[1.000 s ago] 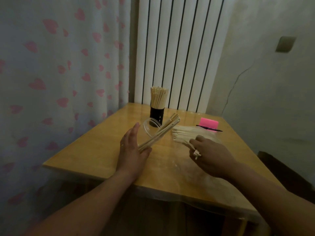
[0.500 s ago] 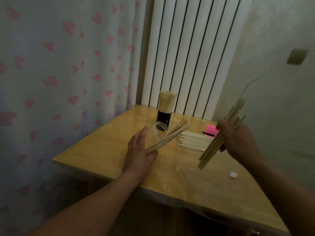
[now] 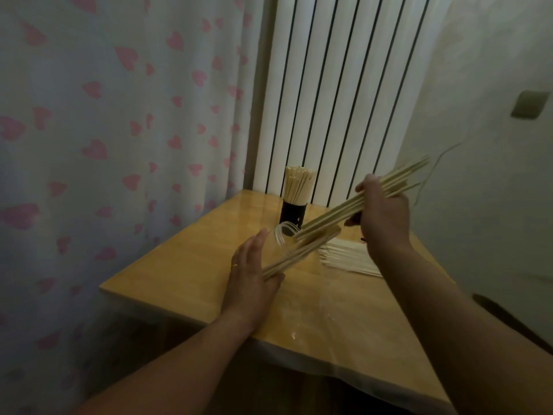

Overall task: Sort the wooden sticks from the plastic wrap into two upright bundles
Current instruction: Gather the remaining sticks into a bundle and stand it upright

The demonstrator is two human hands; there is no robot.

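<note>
Head view: right hand grips raised sticks over the table; left hand, fingers straight, thumb-pinches slanted sticks.

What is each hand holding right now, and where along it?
The right hand grips a stick bundle near its middle; the left hand pinches a second bundle by its near end, under the thumb.

- You grip a raised handful of sticks in your right hand, slanting up to the right.
- Your left hand pinches a lower handful, which is also slanted.
- Loose sticks lie flat on the clear plastic wrap.
- A full bundle stands upright, far side.
</note>
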